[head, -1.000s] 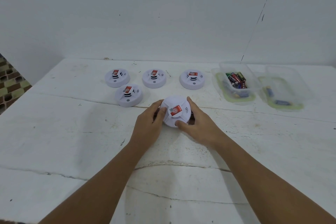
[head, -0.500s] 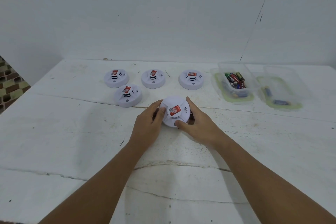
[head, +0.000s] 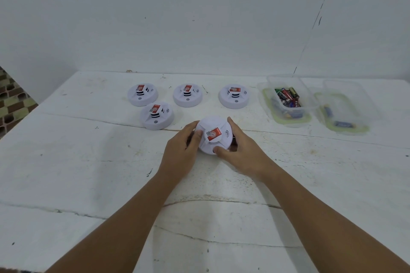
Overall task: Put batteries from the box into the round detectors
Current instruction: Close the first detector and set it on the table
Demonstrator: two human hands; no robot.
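Gripping a round white detector (head: 214, 135) from both sides, a person's left hand (head: 180, 154) and right hand (head: 242, 152) curl around it at the middle of the white bench (head: 66, 173). Four more detectors (head: 187, 95) sit farther back, and a clear box of batteries (head: 288, 97) stands far right beside its lid (head: 341, 109).
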